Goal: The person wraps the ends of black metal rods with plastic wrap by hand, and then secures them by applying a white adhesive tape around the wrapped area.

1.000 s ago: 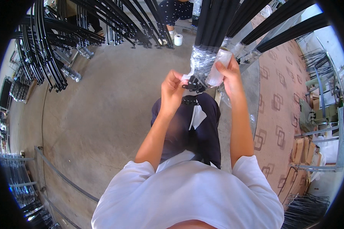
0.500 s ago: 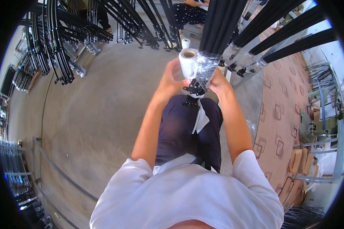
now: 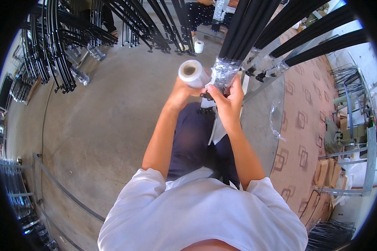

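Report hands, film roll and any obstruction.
Left hand holds film roll. Right hand against wrapped end of black tubes. No obstruction seen.

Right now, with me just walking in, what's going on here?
A person in a white shirt is handling plastic film around a bundle of black tubes. Their left hand holds a roll of film, its open core facing up, beside the bundle. Their right hand is against the bundle's film-covered lower end. More black tubes with film-covered ends slant off to the right, and another white roll stands on the floor ahead.
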A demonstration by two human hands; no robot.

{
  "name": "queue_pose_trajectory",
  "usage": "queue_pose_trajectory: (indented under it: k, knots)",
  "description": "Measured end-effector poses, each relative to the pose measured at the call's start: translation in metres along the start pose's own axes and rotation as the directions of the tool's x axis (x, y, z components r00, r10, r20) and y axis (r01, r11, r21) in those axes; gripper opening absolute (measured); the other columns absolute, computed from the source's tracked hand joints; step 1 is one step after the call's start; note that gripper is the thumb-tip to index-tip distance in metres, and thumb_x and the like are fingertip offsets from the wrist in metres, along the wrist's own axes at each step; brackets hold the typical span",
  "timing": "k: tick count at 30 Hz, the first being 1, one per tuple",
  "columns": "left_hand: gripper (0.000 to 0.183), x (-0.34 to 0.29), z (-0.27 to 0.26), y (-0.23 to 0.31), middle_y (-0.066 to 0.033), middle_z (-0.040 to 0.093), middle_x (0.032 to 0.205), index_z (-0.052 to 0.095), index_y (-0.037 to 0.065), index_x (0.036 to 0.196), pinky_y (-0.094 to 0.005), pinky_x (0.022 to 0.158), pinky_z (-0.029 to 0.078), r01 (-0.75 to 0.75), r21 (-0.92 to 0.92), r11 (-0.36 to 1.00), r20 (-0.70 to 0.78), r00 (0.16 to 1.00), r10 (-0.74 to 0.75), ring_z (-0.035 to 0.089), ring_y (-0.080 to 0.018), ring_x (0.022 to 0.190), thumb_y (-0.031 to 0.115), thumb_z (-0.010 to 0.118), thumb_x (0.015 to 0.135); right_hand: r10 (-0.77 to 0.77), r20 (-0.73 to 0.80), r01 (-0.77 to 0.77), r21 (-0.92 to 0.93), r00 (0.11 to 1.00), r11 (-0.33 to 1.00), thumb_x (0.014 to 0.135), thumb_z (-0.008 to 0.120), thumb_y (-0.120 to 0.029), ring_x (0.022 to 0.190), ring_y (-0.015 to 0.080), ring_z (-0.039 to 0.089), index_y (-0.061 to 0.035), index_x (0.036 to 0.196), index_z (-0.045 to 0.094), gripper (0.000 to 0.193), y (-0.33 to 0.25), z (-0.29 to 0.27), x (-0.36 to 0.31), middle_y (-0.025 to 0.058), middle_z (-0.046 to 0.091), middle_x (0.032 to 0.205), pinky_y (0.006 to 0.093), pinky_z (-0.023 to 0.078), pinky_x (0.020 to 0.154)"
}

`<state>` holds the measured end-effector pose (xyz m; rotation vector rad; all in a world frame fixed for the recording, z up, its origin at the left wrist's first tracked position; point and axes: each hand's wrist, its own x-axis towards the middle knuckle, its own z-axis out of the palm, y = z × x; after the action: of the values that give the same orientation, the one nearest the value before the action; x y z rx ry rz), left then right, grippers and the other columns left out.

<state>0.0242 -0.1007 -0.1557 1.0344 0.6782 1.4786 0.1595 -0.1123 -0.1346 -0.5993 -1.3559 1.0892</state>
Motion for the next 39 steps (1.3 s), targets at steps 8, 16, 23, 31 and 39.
queue_pose_trajectory:
  k: [8, 16, 23, 31, 39]
  knots:
    - [0.059, -0.037, -0.027, 0.011, -0.0054, 0.054, 0.098, 0.054, 0.005, 0.101, -0.0329, 0.082, 0.041, -0.098, 0.246, 0.964, 0.161, 0.985, 0.059, 0.052, -0.02, 0.092, 0.006, 0.074, 0.046, -0.03, -0.087, 0.026, -0.048, 0.996, 0.999, 0.072, 0.065, -0.006, 0.077, 0.0074, 0.05, -0.0003, 0.098, 0.048, 0.032, 0.017, -0.002, 0.008, 0.0024, 0.055, 0.086, 0.0218, 0.041, 0.071]
    - [0.054, -0.079, 0.053, 0.017, -0.0108, 0.049, 0.089, 0.052, 0.008, 0.103, -0.035, 0.068, 0.044, -0.179, 0.88, 0.439, 0.054, 0.958, 0.281, 0.051, -0.0289, 0.082, 0.012, 0.074, 0.053, 0.026, -0.027, -0.012, 0.434, 0.999, 0.901, 0.073, 0.063, -0.024, 0.108, 0.0177, 0.043, -0.0015, 0.125, 0.029, 0.066, 0.004, -0.017, -0.045, 0.0083, 0.039, 0.123, 0.0322, 0.036, 0.09]
    - [0.052, -0.072, 0.058, 0.028, -0.0124, 0.052, 0.097, 0.054, 0.006, 0.107, -0.0351, 0.069, 0.046, -0.35, 0.821, 0.451, 0.317, 0.936, 0.15, 0.052, -0.029, 0.088, 0.014, 0.07, 0.059, 0.146, -0.202, -0.089, 0.265, 0.968, 0.96, 0.065, 0.07, -0.015, 0.104, 0.0179, 0.046, 0.0, 0.12, 0.035, 0.067, -0.017, -0.025, -0.066, 0.0126, 0.039, 0.123, 0.0305, 0.036, 0.089]
    - [0.037, 0.005, 0.051, 0.009, -0.0093, 0.062, 0.082, 0.056, -0.001, 0.095, -0.0304, 0.072, 0.046, -0.107, 0.087, 0.99, 0.237, 0.968, 0.083, 0.058, -0.0169, 0.078, 0.025, 0.069, 0.072, 0.158, -0.119, -0.134, 0.184, 0.98, 0.974, 0.064, 0.07, -0.01, 0.091, 0.0225, 0.055, -0.0009, 0.105, 0.039, 0.052, -0.027, -0.043, -0.074, 0.0122, 0.054, 0.097, 0.0343, 0.043, 0.08]
    - [0.059, 0.0, 0.039, -0.004, -0.0112, 0.059, 0.096, 0.051, -0.002, 0.107, -0.0287, 0.078, 0.045, 0.004, 0.054, 0.999, 0.401, 0.916, -0.026, 0.057, -0.0173, 0.089, 0.037, 0.07, 0.068, 0.275, -0.035, -0.269, 0.111, 0.961, 0.957, 0.067, 0.068, -0.011, 0.092, 0.017, 0.053, -0.0042, 0.115, 0.036, 0.058, 0.022, -0.103, -0.015, 0.0086, 0.052, 0.101, 0.0299, 0.042, 0.08]
